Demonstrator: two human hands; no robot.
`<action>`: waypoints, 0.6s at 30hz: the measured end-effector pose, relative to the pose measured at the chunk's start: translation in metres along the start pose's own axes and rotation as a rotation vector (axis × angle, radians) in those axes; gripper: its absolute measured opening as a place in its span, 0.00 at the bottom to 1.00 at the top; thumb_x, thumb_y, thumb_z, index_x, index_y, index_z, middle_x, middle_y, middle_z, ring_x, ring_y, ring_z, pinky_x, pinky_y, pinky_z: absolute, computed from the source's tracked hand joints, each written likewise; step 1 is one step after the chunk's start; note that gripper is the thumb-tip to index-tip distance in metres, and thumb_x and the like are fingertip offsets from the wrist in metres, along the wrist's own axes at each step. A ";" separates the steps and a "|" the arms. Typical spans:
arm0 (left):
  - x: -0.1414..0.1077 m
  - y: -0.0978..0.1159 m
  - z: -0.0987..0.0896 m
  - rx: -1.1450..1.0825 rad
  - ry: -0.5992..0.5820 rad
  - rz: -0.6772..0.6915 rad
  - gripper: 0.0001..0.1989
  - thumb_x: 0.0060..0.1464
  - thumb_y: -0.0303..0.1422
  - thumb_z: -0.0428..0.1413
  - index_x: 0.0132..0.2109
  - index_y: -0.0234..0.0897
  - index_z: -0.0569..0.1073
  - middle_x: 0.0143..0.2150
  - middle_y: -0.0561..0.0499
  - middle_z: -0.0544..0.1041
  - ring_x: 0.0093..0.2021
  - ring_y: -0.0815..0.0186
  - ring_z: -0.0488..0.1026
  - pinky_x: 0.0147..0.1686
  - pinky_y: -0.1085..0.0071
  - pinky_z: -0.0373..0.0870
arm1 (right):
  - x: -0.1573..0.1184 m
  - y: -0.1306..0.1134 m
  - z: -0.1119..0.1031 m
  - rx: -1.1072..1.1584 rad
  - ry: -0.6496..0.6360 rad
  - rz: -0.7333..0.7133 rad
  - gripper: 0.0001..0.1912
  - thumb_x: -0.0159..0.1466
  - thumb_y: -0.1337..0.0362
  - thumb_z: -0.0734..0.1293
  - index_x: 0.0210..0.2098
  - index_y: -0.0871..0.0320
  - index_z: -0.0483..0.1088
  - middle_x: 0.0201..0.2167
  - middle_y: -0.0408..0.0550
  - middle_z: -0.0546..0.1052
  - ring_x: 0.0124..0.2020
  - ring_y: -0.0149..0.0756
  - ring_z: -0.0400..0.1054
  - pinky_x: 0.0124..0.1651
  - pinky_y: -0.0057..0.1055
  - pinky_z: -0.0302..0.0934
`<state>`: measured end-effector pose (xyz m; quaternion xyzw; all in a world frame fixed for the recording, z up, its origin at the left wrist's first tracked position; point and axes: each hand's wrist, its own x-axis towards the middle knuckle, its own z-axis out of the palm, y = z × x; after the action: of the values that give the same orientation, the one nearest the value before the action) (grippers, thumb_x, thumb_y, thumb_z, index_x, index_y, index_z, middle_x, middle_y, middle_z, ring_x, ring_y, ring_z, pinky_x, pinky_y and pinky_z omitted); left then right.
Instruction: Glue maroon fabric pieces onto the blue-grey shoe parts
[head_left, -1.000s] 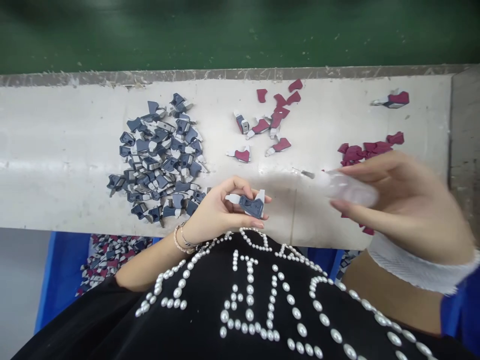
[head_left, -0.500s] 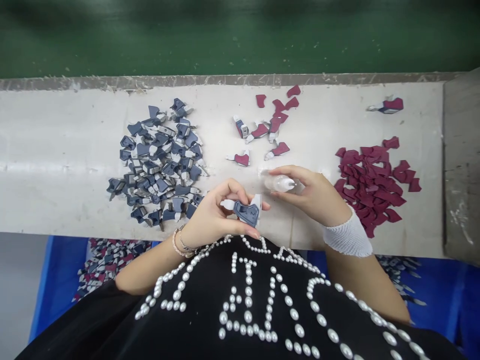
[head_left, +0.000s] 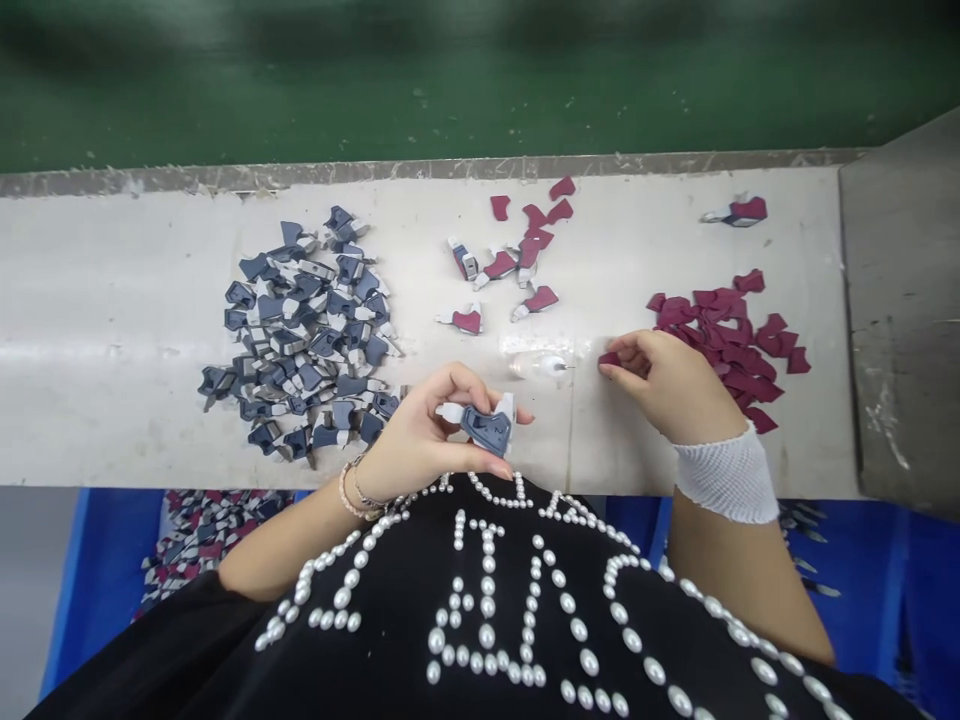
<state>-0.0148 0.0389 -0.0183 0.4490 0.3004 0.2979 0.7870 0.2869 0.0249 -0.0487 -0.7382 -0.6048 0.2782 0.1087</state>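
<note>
Slate-blue part, long axis level, white tip leftward, is gripped by left hand; right hand pinches a maroon scrap.

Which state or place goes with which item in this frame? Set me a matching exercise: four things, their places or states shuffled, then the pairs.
Things:
1. left hand
2. right hand
3. clear plastic bottle
4. pile of slate-blue parts

Places or states:
A. lying on the white bench between the hands
B. holding a slate-blue part
C. heaped on the bench, left of the left hand
D. pinching a maroon scrap

Pairs: 1-B, 2-D, 3-A, 4-C
</note>
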 end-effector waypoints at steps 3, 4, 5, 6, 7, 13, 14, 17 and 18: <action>-0.001 0.001 0.004 -0.003 -0.030 0.013 0.24 0.41 0.20 0.70 0.40 0.38 0.65 0.45 0.46 0.82 0.47 0.62 0.81 0.36 0.78 0.78 | 0.000 -0.008 -0.002 0.019 0.007 -0.048 0.12 0.59 0.59 0.69 0.40 0.58 0.73 0.36 0.57 0.77 0.38 0.54 0.71 0.43 0.53 0.67; -0.001 0.001 0.005 -0.010 -0.043 0.026 0.25 0.41 0.19 0.70 0.40 0.38 0.65 0.45 0.46 0.82 0.48 0.62 0.81 0.36 0.78 0.78 | 0.000 -0.013 -0.002 0.033 0.008 -0.080 0.16 0.58 0.57 0.70 0.43 0.59 0.73 0.39 0.59 0.77 0.43 0.57 0.70 0.47 0.56 0.65; -0.001 0.002 0.007 -0.017 -0.053 0.037 0.25 0.41 0.19 0.70 0.40 0.38 0.66 0.45 0.47 0.82 0.48 0.62 0.81 0.37 0.78 0.78 | 0.000 -0.019 -0.001 0.056 0.001 -0.121 0.21 0.57 0.55 0.72 0.47 0.60 0.73 0.43 0.60 0.76 0.47 0.59 0.69 0.51 0.58 0.63; -0.001 0.002 0.008 -0.022 -0.058 0.047 0.25 0.41 0.19 0.70 0.40 0.38 0.66 0.44 0.47 0.82 0.48 0.62 0.81 0.37 0.78 0.78 | 0.001 -0.026 0.002 0.089 -0.020 -0.171 0.25 0.57 0.53 0.73 0.50 0.59 0.72 0.46 0.60 0.76 0.51 0.60 0.67 0.55 0.58 0.60; -0.001 0.003 0.009 -0.025 -0.060 0.054 0.25 0.40 0.19 0.70 0.40 0.38 0.66 0.43 0.48 0.82 0.46 0.63 0.81 0.36 0.78 0.78 | 0.003 -0.033 0.006 0.132 -0.056 -0.225 0.27 0.57 0.52 0.73 0.52 0.57 0.72 0.49 0.58 0.76 0.53 0.58 0.67 0.58 0.56 0.59; -0.006 0.008 0.013 -0.004 -0.050 0.087 0.25 0.41 0.19 0.70 0.40 0.38 0.65 0.43 0.48 0.82 0.40 0.66 0.81 0.36 0.75 0.78 | 0.013 -0.060 0.024 0.402 -0.223 -0.366 0.16 0.64 0.53 0.68 0.48 0.54 0.72 0.50 0.51 0.77 0.51 0.48 0.71 0.56 0.45 0.64; -0.007 0.010 0.013 0.010 -0.053 0.092 0.25 0.41 0.18 0.70 0.40 0.39 0.65 0.44 0.48 0.82 0.41 0.65 0.81 0.38 0.74 0.78 | 0.011 -0.061 0.021 0.434 -0.232 -0.364 0.15 0.66 0.53 0.66 0.49 0.54 0.70 0.50 0.50 0.77 0.51 0.48 0.72 0.55 0.44 0.65; -0.009 0.014 0.013 0.089 -0.062 0.117 0.25 0.42 0.19 0.70 0.40 0.39 0.64 0.45 0.47 0.82 0.43 0.65 0.80 0.38 0.74 0.77 | -0.007 -0.060 -0.001 0.545 -0.240 -0.311 0.19 0.68 0.55 0.65 0.55 0.49 0.61 0.45 0.46 0.77 0.45 0.44 0.74 0.46 0.40 0.70; -0.009 0.015 0.012 0.124 -0.059 0.130 0.25 0.42 0.19 0.70 0.40 0.39 0.64 0.45 0.47 0.81 0.44 0.65 0.79 0.38 0.75 0.77 | -0.015 -0.061 -0.011 0.574 -0.214 -0.286 0.22 0.67 0.56 0.67 0.57 0.47 0.58 0.42 0.44 0.77 0.41 0.42 0.75 0.40 0.37 0.70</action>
<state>-0.0146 0.0315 0.0020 0.5239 0.2653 0.3159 0.7452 0.2406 0.0273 -0.0055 -0.5518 -0.6071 0.4951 0.2861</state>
